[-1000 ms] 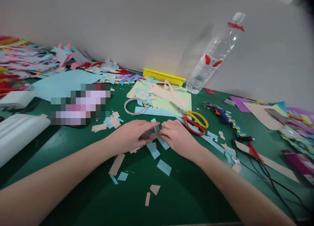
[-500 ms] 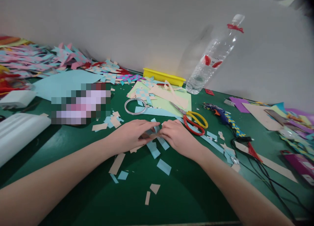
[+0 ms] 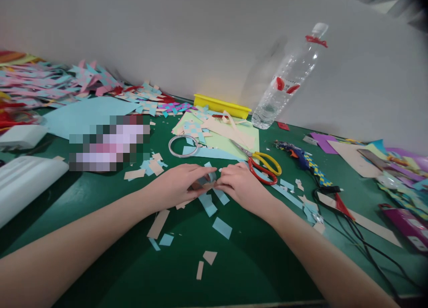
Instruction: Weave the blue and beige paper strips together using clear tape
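My left hand (image 3: 182,182) and my right hand (image 3: 238,183) meet over the middle of the green table. Both are closed, pinching a small piece of paper strips (image 3: 210,184), tan and light blue, from either side. Fingers cover most of that piece. Light blue scraps (image 3: 207,204) lie just under the hands, and another blue scrap (image 3: 222,227) sits nearer to me. To the right of my right hand rest scissors (image 3: 264,167) with one yellow and one red handle, blades partly spread. A roll of tape (image 3: 183,146) lies beyond my left hand.
Behind are green paper sheets (image 3: 250,141), a yellow tray (image 3: 222,106) and a tilted plastic bottle (image 3: 277,83) against the wall. Woven paper pieces (image 3: 95,78) heap at back left. A white box-like object (image 3: 30,183) lies left; black cables (image 3: 364,243) and a purple object (image 3: 404,225) lie right.
The whole view has shifted slightly. Both hands keep the same pinch on the paper strips, with barely any finger movement.
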`<action>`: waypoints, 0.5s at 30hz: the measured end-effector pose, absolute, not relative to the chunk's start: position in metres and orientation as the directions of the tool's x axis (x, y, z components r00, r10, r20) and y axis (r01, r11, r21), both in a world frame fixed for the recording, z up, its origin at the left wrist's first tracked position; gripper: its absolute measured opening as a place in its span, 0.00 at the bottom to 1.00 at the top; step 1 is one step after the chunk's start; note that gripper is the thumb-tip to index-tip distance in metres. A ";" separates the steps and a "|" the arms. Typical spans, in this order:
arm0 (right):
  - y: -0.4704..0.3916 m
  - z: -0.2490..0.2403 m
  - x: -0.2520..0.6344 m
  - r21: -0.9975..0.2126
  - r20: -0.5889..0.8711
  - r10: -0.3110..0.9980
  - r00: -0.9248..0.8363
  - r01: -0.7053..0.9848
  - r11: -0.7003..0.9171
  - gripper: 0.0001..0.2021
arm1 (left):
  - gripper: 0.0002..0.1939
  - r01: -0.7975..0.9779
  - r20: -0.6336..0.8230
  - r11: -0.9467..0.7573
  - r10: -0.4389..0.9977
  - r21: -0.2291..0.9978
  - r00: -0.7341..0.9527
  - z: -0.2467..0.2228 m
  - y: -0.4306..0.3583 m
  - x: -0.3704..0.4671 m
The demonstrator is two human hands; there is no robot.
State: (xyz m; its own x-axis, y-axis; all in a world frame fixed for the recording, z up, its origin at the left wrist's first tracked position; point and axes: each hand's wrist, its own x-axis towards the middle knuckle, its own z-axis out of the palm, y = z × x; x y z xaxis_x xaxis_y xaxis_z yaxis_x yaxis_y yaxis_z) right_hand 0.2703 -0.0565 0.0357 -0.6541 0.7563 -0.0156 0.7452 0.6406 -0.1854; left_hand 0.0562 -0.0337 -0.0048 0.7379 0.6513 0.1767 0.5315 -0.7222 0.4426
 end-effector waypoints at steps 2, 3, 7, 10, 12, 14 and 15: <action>-0.056 0.036 0.271 -0.196 -0.015 0.755 -0.656 0.742 0.641 0.11 | 0.25 0.534 0.172 -0.720 0.653 0.444 0.738 -0.005 -0.034 0.056; -0.056 0.037 0.271 -0.191 -0.016 0.755 -0.656 0.743 0.641 0.11 | 0.25 0.534 0.173 -0.720 0.654 0.443 0.737 -0.004 -0.035 0.056; -0.055 0.038 0.267 -0.126 -0.032 0.755 -0.655 0.752 0.647 0.11 | 0.24 0.529 0.201 -0.733 0.648 0.429 0.735 -0.005 -0.034 0.057; -0.055 0.039 0.264 -0.063 -0.037 0.750 -0.660 0.751 0.658 0.12 | 0.24 0.527 0.217 -0.747 0.638 0.406 0.738 -0.005 -0.034 0.058; -0.056 0.039 0.263 -0.037 -0.032 0.744 -0.668 0.744 0.667 0.13 | 0.24 0.524 0.225 -0.757 0.630 0.389 0.743 -0.004 -0.034 0.059; -0.056 0.038 0.262 -0.035 -0.028 0.739 -0.674 0.739 0.673 0.13 | 0.24 0.521 0.227 -0.764 0.624 0.382 0.748 -0.004 -0.035 0.059; -0.056 0.037 0.263 -0.044 -0.024 0.736 -0.677 0.736 0.676 0.13 | 0.24 0.520 0.227 -0.765 0.622 0.380 0.749 -0.003 -0.035 0.059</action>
